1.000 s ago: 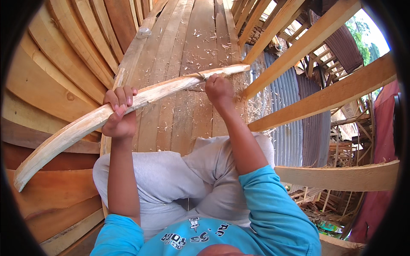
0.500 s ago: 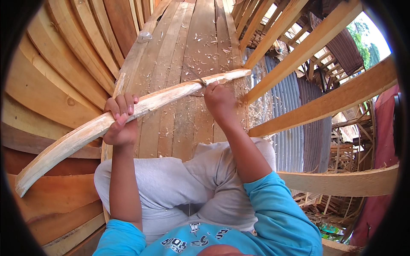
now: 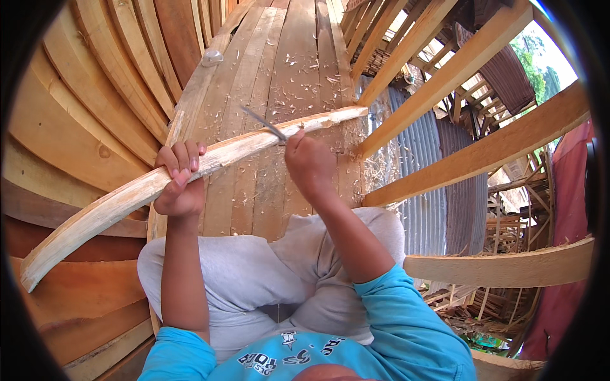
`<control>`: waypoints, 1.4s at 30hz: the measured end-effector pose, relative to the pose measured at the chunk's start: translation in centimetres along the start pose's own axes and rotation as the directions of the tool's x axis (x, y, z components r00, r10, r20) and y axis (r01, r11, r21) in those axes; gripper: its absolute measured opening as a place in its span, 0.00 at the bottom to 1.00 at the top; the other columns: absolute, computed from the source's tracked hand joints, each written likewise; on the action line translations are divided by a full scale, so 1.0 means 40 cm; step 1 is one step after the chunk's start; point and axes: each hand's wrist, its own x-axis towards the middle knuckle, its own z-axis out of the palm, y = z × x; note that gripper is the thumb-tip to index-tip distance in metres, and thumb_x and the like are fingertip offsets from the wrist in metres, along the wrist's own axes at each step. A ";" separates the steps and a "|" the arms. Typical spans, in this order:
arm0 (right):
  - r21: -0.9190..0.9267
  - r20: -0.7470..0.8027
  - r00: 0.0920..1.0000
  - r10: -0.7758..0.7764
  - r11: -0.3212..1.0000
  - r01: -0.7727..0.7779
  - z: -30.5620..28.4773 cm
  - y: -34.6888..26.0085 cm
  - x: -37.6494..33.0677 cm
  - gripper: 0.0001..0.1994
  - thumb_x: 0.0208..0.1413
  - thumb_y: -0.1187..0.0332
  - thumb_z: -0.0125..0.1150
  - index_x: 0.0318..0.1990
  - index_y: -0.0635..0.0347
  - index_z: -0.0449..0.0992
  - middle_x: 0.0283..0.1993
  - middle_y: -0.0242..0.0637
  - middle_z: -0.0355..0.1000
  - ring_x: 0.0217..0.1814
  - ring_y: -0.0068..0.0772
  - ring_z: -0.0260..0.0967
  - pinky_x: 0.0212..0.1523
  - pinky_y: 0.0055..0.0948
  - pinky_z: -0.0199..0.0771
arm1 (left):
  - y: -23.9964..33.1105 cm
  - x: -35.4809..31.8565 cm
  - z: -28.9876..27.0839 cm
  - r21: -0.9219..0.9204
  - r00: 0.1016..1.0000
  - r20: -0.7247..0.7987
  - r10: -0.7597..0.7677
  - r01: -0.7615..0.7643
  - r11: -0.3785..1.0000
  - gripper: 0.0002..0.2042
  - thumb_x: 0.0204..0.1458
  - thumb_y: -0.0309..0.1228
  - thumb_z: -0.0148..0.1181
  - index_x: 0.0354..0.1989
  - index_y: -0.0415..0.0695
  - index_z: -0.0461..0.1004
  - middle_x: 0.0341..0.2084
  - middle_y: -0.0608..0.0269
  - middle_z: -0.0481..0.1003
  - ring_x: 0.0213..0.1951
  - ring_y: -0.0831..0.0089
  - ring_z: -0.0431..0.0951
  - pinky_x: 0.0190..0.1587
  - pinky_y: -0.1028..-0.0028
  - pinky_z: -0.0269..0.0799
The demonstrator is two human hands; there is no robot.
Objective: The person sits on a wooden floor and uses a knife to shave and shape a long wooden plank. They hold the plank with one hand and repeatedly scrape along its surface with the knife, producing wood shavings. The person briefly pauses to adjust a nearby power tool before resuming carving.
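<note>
A long curved piece of pale wood point(image 3: 114, 206) runs from lower left up to the right, over a sloping floor of planks point(image 3: 292, 70). My left hand point(image 3: 180, 179) grips it near its middle. My right hand point(image 3: 309, 160) is closed on a thin grey blade point(image 3: 262, 122) that lies slanted against the top edge of the wood. My knees in grey trousers point(image 3: 254, 279) sit below both hands, and my sleeves are blue.
Curved hull planks point(image 3: 82, 95) rise on the left. Bare wooden ribs point(image 3: 483, 152) cross on the right, with corrugated metal sheet point(image 3: 438, 209) behind them. Wood shavings point(image 3: 298, 63) litter the planks. A small clear object point(image 3: 211, 58) lies further up the boards.
The curved wood and both hands have shifted slightly lower and rightward. My right hand has drawn back along the wood, and the blade now shows ahead of it.
</note>
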 end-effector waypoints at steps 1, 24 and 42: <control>0.013 0.065 0.997 -0.036 0.999 0.035 -0.010 -0.024 -0.020 0.30 0.65 0.57 0.36 0.20 0.68 0.77 0.23 0.59 0.74 0.30 0.63 0.75 0.36 0.56 0.74 | 0.003 -0.002 0.001 0.002 1.000 -0.003 -0.001 0.001 1.000 0.12 0.38 0.28 0.60 0.23 0.53 0.59 0.21 0.71 0.59 0.32 0.75 0.62 0.53 0.66 0.57; -0.068 -0.079 0.987 -0.137 0.989 0.132 0.064 0.057 0.006 0.27 0.64 0.59 0.37 0.20 0.65 0.78 0.20 0.55 0.73 0.23 0.60 0.74 0.34 0.56 0.75 | 0.003 -0.008 0.003 0.012 1.000 0.004 -0.010 0.010 1.000 0.12 0.38 0.28 0.60 0.24 0.53 0.60 0.22 0.71 0.60 0.33 0.75 0.62 0.53 0.66 0.56; 0.058 -0.156 0.981 0.114 0.993 -0.106 0.063 0.189 0.112 0.29 0.64 0.56 0.36 0.24 0.69 0.79 0.28 0.60 0.75 0.33 0.66 0.74 0.41 0.58 0.74 | -0.006 0.004 0.028 0.014 1.000 -0.009 -0.017 0.017 1.000 0.12 0.37 0.27 0.58 0.23 0.52 0.59 0.20 0.70 0.59 0.32 0.74 0.61 0.53 0.65 0.56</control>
